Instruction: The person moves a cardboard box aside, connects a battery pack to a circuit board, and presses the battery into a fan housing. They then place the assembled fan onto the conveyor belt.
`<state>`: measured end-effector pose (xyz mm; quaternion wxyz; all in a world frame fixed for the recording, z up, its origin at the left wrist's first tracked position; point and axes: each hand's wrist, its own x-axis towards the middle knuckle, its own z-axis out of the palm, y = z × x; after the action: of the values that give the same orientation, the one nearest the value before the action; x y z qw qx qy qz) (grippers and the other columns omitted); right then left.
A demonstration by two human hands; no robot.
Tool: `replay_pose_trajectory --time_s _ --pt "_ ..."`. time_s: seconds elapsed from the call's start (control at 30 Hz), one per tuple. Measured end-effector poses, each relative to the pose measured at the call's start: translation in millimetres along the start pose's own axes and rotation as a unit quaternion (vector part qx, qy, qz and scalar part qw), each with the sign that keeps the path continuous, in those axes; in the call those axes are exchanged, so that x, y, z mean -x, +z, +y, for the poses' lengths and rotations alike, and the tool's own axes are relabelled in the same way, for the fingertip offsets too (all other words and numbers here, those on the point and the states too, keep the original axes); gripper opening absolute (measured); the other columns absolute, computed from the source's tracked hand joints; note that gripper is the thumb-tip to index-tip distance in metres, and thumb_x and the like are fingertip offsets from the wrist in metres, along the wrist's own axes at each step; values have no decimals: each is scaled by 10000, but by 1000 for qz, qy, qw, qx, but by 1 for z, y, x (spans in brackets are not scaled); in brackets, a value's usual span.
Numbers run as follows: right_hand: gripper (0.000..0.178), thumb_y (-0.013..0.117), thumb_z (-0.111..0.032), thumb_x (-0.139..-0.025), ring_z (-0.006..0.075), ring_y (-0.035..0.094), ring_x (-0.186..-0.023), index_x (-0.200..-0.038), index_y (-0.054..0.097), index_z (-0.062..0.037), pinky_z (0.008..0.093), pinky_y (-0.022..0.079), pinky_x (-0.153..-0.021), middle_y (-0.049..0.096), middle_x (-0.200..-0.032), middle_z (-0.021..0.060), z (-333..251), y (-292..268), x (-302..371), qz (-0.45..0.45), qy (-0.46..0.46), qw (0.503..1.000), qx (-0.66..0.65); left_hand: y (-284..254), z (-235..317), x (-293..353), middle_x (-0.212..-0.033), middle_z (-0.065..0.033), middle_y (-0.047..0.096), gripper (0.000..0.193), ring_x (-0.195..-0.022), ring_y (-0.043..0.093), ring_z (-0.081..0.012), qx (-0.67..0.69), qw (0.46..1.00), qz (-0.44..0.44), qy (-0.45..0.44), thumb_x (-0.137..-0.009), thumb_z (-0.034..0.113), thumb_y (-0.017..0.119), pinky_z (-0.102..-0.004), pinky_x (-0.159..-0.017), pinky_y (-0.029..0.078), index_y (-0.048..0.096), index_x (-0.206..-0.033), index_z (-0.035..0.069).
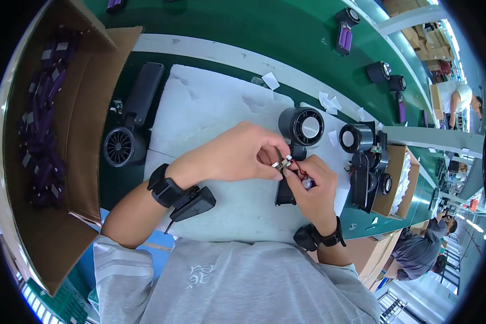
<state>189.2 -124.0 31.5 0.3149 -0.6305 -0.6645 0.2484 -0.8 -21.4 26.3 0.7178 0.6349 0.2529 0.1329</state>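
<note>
Both hands meet over a white foam sheet [200, 108]. My left hand [248, 154] pinches a small circuit board [283, 162] with pale connectors between thumb and fingertips. My right hand [316, 186] grips the same board from the other side, its thumb close beneath it. A red wire shows by the right fingers, and a cylindrical battery cell [308, 183] with a silvery end peeks out at that palm. Directly beyond my hands lies a black handheld fan [301, 126] with a round head; its handle shell [285, 193] is partly hidden under them.
A cardboard box [86, 129] of purple battery packs [43, 119] stands at left. Beside it lies another black fan [125, 146]. More black fan parts [364, 162] and a small carton [397, 181] are at right. Beyond a white rail, several fan units rest on the green surface.
</note>
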Motion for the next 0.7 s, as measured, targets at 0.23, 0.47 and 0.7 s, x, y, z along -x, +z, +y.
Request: replay_pose_trajectory --time_s 0.23,0.47,0.7 --pt "102 728 24 -690 231 545 -618 -762 661 -4 319 410 -544 585 -695 85 -3 -3 -6 -8 -40 999 11 -3 -8 -2 -893 -79 644 299 -773 639 -250 -248 939 71 228 -712 -93 663 -315 -663 521 692 -973 50" --pt "118 724 37 -680 253 552 -622 -772 672 -15 335 421 -544 605 -714 87 0 -2 -2 1 -51 998 29 3 -1 0 -974 -105 626 258 -793 629 -267 -230 956 44 179 -701 -109 651 -333 -647 519 680 -913 36" --pt "109 720 28 -681 263 560 -625 -758 657 -16 338 426 -544 594 -704 87 -1 -2 -1 -4 -37 999 8 17 2 0 -923 -106 638 233 -806 643 -269 -166 971 72 160 -692 -101 691 -326 -667 531 659 -878 35"
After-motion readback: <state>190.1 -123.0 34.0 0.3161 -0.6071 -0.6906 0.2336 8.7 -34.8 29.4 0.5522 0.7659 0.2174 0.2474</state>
